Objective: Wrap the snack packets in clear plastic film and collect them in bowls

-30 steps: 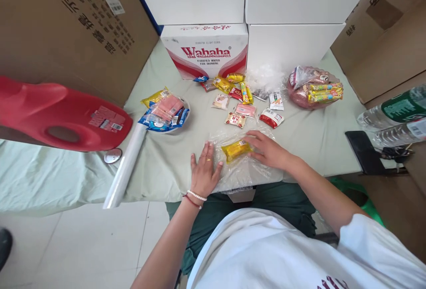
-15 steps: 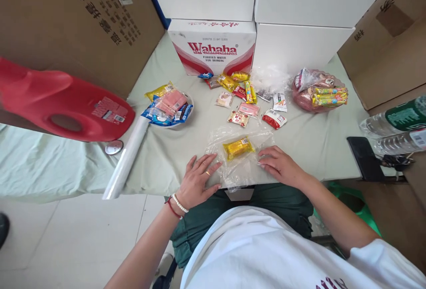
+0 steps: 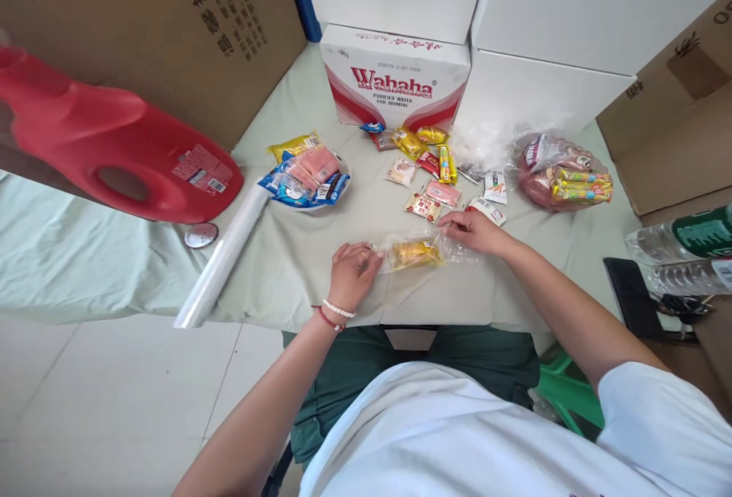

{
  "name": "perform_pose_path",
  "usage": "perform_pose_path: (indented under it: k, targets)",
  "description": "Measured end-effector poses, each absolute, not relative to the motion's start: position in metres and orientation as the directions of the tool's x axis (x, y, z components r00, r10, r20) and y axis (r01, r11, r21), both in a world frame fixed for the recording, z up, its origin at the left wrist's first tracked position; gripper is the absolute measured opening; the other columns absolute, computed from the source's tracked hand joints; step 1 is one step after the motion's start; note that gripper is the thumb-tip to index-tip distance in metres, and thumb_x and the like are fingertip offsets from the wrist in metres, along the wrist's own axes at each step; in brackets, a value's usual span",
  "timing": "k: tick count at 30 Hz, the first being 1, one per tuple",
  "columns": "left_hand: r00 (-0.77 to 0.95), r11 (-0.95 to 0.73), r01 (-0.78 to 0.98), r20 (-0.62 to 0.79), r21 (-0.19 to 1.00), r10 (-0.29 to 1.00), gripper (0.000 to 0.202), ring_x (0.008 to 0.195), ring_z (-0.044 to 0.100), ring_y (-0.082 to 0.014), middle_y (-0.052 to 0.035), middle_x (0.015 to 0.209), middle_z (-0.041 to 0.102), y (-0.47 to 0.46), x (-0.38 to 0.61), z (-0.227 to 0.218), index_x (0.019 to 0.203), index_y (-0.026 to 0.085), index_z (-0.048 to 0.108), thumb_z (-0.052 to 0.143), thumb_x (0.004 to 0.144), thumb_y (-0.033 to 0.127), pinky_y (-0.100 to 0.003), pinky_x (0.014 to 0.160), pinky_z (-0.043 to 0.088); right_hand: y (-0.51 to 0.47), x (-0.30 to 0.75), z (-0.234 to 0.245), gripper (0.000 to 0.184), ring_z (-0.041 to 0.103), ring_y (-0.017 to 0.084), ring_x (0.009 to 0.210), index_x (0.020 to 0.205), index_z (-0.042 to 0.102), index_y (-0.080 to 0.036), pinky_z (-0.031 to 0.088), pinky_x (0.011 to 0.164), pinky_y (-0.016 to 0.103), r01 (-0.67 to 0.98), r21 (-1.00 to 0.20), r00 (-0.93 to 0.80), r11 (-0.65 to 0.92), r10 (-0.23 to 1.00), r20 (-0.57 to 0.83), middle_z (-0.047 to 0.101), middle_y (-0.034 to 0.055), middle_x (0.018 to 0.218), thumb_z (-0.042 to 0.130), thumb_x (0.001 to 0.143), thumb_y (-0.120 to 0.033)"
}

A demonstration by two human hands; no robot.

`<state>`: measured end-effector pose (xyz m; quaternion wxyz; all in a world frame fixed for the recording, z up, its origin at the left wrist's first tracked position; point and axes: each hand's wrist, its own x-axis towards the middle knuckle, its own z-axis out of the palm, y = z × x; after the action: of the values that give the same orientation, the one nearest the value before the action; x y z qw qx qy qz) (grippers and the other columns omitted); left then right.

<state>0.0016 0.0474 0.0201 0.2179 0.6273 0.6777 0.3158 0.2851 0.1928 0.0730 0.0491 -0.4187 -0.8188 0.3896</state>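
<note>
A yellow snack packet point(image 3: 415, 253) lies on the green tablecloth, now folded inside a sheet of clear plastic wrap point(image 3: 451, 247). My left hand point(image 3: 350, 276) is closed, pinching the left edge of the wrap beside the packet. My right hand point(image 3: 473, 229) is closed on the wrap's right end, just past the packet. Behind them lies a scatter of small snack packets point(image 3: 424, 206).
A roll of cling film point(image 3: 223, 258) lies at the left by a red jug point(image 3: 108, 150). A plate of snacks point(image 3: 306, 175), a bag of sausages point(image 3: 563, 174), a Wahaha box point(image 3: 394, 78), cardboard boxes, water bottles point(image 3: 683, 242) and a dark phone point(image 3: 632, 291) surround the cloth.
Both hands went from lying flat on the spread wrap to gripping its ends. The wrap is now folded over the yellow packet. The camera shifted left.
</note>
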Motion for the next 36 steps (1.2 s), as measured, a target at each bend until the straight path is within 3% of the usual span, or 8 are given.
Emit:
perform_pose_path:
  k: [3,7,13,19,23,29,33,36]
  targets:
    - [-0.277,0.179,0.778,0.074,0.602,0.958,0.041,0.099,0.064,-0.0271,-0.0071,0.079,0.071,0.062,0.01,0.02,0.06,0.023,0.054,0.053,0.096,0.044,-0.044,0.093,0.044,0.195,0.28,0.076,0.036,0.063,0.021,0.083,0.127,0.068,-0.014,0.045,0.071,0.029,0.775,-0.439,-0.586,0.454,0.777,-0.23,0.072,0.008,0.094,0.06,0.095,-0.029]
    - [-0.398,0.314,0.804,0.065,0.506,0.915,0.032,0.102,0.058,-0.0319,-0.0098,0.088,0.071,0.074,0.016,0.017,0.067,0.023,0.059,0.057,0.093,0.041,-0.045,0.086,0.042,0.173,0.275,0.094,0.029,0.059,0.031,0.108,0.12,0.072,-0.015,0.048,0.083,0.038,0.8,-0.175,-0.572,0.574,0.817,0.066,0.069,0.0168,0.119,0.052,0.1,-0.023]
    - [-0.446,0.271,0.752,0.162,0.601,0.88,0.021,0.104,0.058,-0.031,-0.0112,0.1,0.067,0.085,0.004,0.016,0.087,0.022,0.066,0.061,0.089,0.043,-0.047,0.096,0.045,0.126,0.249,0.086,0.031,0.058,0.026,0.104,0.126,0.07,-0.02,0.051,0.084,0.038,0.461,-0.32,-0.829,0.827,0.531,0.178,0.07,0.0132,0.122,0.049,0.103,-0.021]
    - [-0.331,0.035,0.867,0.521,0.498,0.787,0.027,0.118,0.059,-0.0324,-0.0152,0.116,0.067,0.033,0.017,0.044,0.114,0.02,0.068,0.056,0.094,0.034,-0.054,0.107,0.039,0.123,0.232,0.055,0.031,0.058,0.025,0.1,0.126,0.073,-0.02,0.052,0.084,0.038,0.515,-0.379,-0.808,0.769,0.583,0.086,0.071,0.0131,0.121,0.052,0.104,-0.022]
    - [0.055,-0.226,0.875,0.375,0.429,0.925,0.038,0.117,0.063,-0.0283,-0.01,0.124,0.073,0.016,0.054,0.044,0.125,0.025,0.07,0.047,0.095,0.02,-0.049,0.098,0.041,0.129,0.238,0.058,0.03,0.062,0.024,0.101,0.123,0.074,-0.02,0.053,0.091,0.038,0.468,-0.519,-0.793,0.715,0.599,0.111,0.072,0.0116,0.116,0.054,0.101,-0.017]
    - [0.044,-0.141,0.913,0.249,0.384,0.967,0.042,0.12,0.061,-0.0296,-0.008,0.134,0.073,0.038,0.074,0.032,0.129,0.024,0.07,0.048,0.094,0.015,-0.047,0.091,0.044,0.175,0.235,0.074,0.05,0.062,0.025,0.123,0.139,0.065,-0.016,0.049,0.101,0.033,0.695,-0.452,-0.654,0.56,0.752,-0.075,0.064,0.0137,0.141,0.056,0.091,-0.007]
    - [0.078,-0.166,0.926,0.259,0.339,0.963,0.039,0.115,0.062,-0.0307,-0.0072,0.132,0.074,0.038,0.067,0.033,0.126,0.024,0.072,0.05,0.095,0.016,-0.048,0.089,0.043,0.207,0.218,0.08,0.038,0.068,0.024,0.106,0.125,0.074,-0.017,0.046,0.085,0.026,0.752,-0.357,-0.657,0.553,0.67,-0.346,0.075,0.0108,0.12,0.068,0.087,-0.016]
    - [0.096,-0.173,0.931,0.241,0.32,0.966,0.039,0.111,0.061,-0.0324,-0.0084,0.133,0.074,0.037,0.064,0.033,0.127,0.024,0.072,0.051,0.095,0.017,-0.05,0.086,0.043,0.225,0.214,0.085,0.022,0.067,0.019,0.095,0.107,0.079,-0.016,0.041,0.077,0.024,0.716,-0.406,-0.692,0.567,0.649,-0.314,0.078,0.0074,0.105,0.063,0.092,-0.019]
